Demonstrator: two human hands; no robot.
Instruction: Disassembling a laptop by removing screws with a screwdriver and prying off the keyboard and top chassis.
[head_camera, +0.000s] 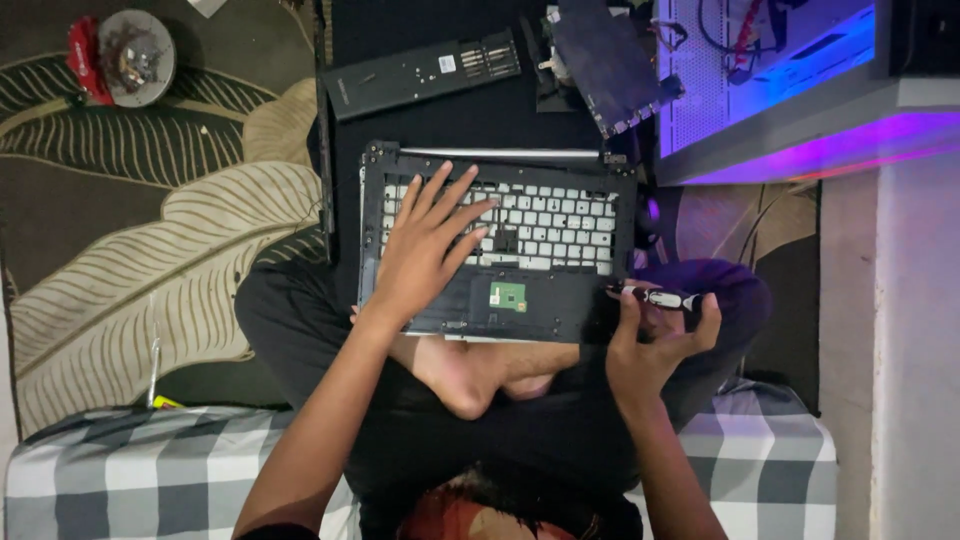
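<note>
While left hand (425, 245) lies spread flat, steadying black stripped laptop keyboard frame (497, 245), right hand (655, 335) grips slim black-and-silver screwdriver (660, 297); next move, I judge: careful tip placement.

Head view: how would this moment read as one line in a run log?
left hand flat on laptop keyboard frame | right hand holds screwdriver | bit case behind

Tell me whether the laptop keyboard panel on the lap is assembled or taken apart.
Taken apart: the keyboard panel lies with its underside up, a green circuit board exposed, under the left hand.
</note>
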